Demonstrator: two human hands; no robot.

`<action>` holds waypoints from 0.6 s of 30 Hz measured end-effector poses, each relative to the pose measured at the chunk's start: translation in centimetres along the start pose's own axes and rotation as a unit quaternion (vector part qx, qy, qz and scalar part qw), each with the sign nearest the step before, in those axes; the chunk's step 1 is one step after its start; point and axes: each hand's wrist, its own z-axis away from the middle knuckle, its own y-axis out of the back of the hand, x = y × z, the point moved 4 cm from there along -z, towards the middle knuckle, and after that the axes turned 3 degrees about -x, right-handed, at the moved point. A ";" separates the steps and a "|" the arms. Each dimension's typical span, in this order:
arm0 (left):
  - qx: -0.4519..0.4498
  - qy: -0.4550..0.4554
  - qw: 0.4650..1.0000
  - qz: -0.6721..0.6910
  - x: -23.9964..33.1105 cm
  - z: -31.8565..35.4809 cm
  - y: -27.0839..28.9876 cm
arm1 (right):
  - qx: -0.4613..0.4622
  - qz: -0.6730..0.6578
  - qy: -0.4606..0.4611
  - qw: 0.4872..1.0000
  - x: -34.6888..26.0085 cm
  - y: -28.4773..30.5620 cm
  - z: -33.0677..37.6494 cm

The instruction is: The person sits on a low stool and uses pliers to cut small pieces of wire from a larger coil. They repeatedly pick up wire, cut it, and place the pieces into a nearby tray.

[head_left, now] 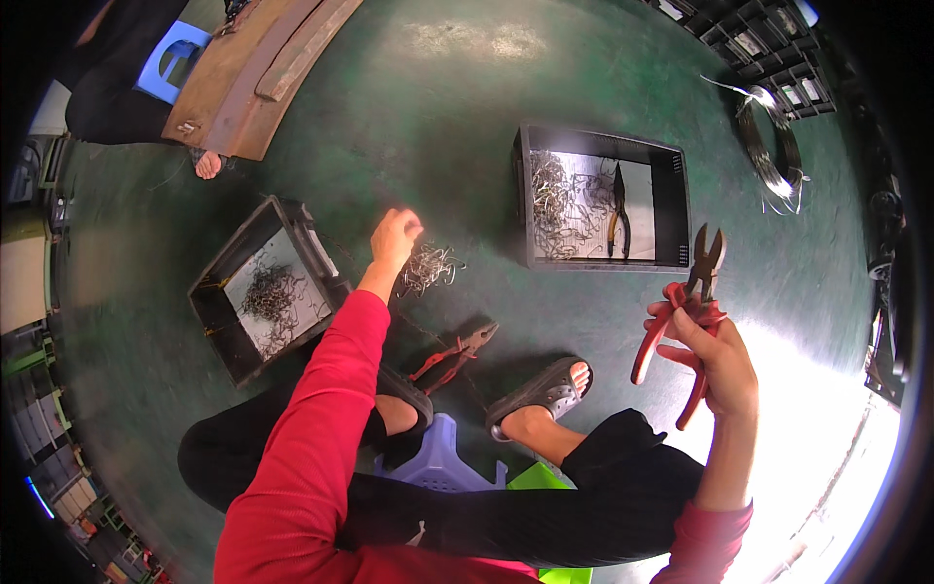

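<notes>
My left hand (394, 239) is beside a small heap of bent metal wire hooks (428, 270) on the green floor. Its fingers are curled together; what they hold, if anything, is too small or hidden to make out. Raised on the right, my right hand (718, 362) grips a pair of cutting pliers (706, 265) by the red handles. The jaws point up and away from me, and the handles are spread. A second pair of red-handled pliers (455, 356) lies on the floor between my feet.
A black crate (605, 265) ahead holds wire pieces and dark pliers (620, 209). Another crate (216, 336), tilted, contains more wire pieces (274, 295) at left. A wire coil (769, 146) lies far right. Near a wooden bench (224, 88) another person sits at far left.
</notes>
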 end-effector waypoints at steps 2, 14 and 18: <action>0.009 -0.015 1.000 0.014 1.0 -0.1 0.7 | -0.018 0.008 0.012 1.000 -0.3 -0.5 0.1; 0.101 -0.194 0.891 0.398 21.9 10.4 19.4 | -0.177 0.070 0.072 0.979 -1.4 -8.4 2.8; 0.167 -0.316 0.909 0.216 25.8 14.7 23.8 | -0.137 0.132 0.151 0.970 -2.6 -9.7 5.0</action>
